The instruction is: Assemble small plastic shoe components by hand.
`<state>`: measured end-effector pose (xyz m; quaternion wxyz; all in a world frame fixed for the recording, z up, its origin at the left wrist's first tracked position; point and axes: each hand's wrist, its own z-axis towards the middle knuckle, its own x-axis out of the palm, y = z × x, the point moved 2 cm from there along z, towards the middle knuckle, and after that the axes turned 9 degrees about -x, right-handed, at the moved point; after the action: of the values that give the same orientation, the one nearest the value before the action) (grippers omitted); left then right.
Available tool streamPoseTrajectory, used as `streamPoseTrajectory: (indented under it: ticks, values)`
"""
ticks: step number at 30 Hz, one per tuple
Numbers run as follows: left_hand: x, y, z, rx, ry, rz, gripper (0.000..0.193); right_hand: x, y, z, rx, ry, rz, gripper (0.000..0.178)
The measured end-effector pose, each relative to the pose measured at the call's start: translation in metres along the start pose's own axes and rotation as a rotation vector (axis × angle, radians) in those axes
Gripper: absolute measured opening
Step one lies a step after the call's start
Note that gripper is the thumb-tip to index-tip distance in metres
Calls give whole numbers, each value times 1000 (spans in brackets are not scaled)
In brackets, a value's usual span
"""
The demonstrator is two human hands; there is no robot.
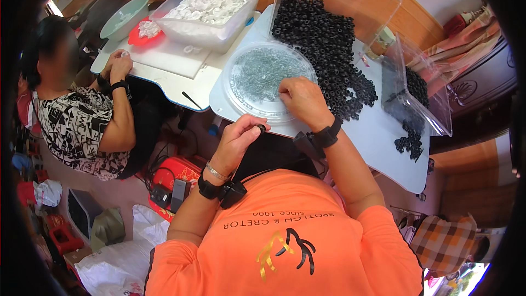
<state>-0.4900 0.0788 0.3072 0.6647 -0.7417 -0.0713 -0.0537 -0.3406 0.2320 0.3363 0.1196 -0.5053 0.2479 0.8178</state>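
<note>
My left hand is closed in front of the table edge, pinching a small black plastic ring between thumb and fingers. My right hand reaches over a round clear plastic tray. Its fingers are curled down among the many small silvery metal pieces in the tray. The fingertips are hidden behind the hand, so what they grip cannot be made out. Right beside the tray and my right hand, a large heap of small black plastic rings spreads over the pale tabletop.
A clear bin holding more black rings lies tipped at the right. Far left stand a translucent tub of white rings, a red dish and a green basin. Another person works there, hands over the neighbouring table.
</note>
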Motion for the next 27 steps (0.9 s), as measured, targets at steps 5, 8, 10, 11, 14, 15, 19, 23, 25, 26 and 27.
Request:
streamPoseTrajectory:
  ticks: [5,8,10,11,14,15,19,23,25,26,27]
  values:
    - [-1,0,0,-14,6,-10,26,-9,1,-6,77,-61,93,12]
    - [2,-2,-2,-5,-12,-75,25,-17,-1,-12,225,-92,293,16]
    - [1,-3,0,12,-18,-104,24,-18,-6,-18,315,-91,428,18]
    - [1,-6,3,28,-23,-133,24,-17,-10,-19,313,-131,570,19]
    - [4,-20,10,36,-43,-82,24,-19,-13,-23,330,-185,769,19]
    - [4,-23,15,38,-42,-79,24,-20,-12,-23,349,-193,830,18]
    - [14,-30,40,46,17,17,25,-22,-3,-23,263,-251,762,16]
    - [23,-27,70,-20,63,65,24,-23,4,-18,184,-230,543,16]
    - [21,-25,82,-16,89,58,23,-23,5,-16,184,-227,543,15]
    - [22,-25,85,-19,113,47,22,-25,5,-16,184,-230,542,15]
    - [21,-25,85,-18,115,49,22,-28,7,-16,151,-234,501,14]
